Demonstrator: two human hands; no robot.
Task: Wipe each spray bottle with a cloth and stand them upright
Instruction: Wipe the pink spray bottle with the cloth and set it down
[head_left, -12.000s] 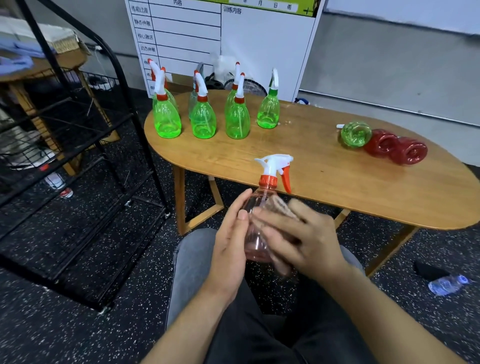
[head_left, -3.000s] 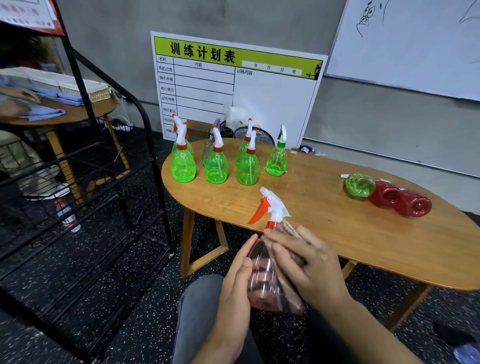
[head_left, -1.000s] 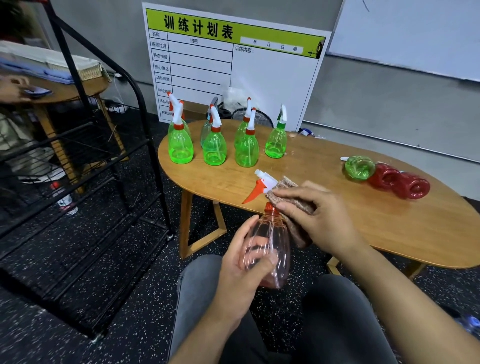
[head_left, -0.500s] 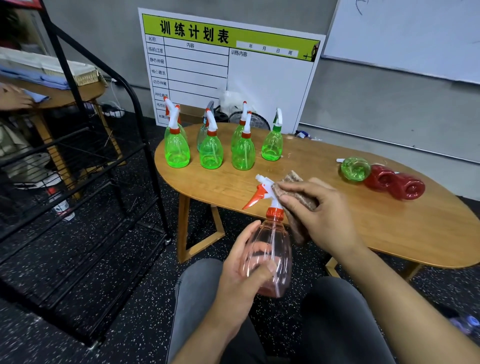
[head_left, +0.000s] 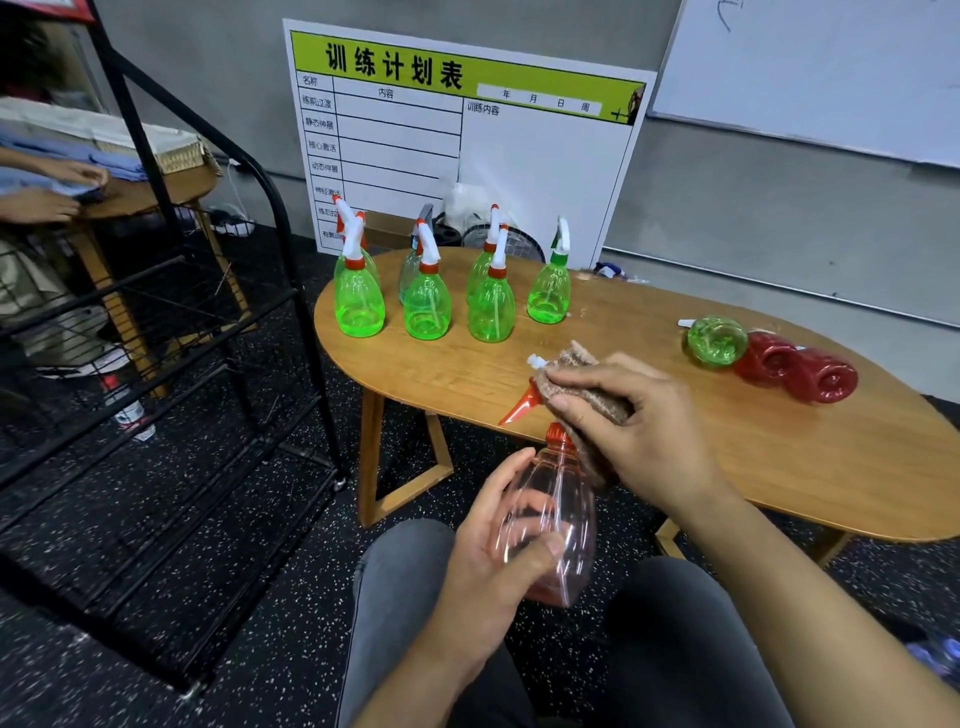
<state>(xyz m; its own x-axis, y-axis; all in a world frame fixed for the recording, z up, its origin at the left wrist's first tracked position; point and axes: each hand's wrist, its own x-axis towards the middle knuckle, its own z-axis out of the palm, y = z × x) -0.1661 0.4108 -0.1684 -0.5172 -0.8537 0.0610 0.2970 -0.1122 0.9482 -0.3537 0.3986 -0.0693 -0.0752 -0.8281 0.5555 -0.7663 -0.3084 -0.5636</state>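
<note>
Your left hand (head_left: 488, 561) grips the pink spray bottle (head_left: 553, 525) upright above your lap while your right hand (head_left: 631, 426) clamps a brown cloth (head_left: 587, 395) around its trigger head, near the bench (head_left: 779, 467) edge.

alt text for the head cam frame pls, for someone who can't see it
A seated person's left hand grips a clear pink spray bottle over their lap while the right hand presses a brown cloth around its trigger head. On the wooden table beyond, green spray bottles stand upright; one green bottle and two red bottles lie sideways.
</note>
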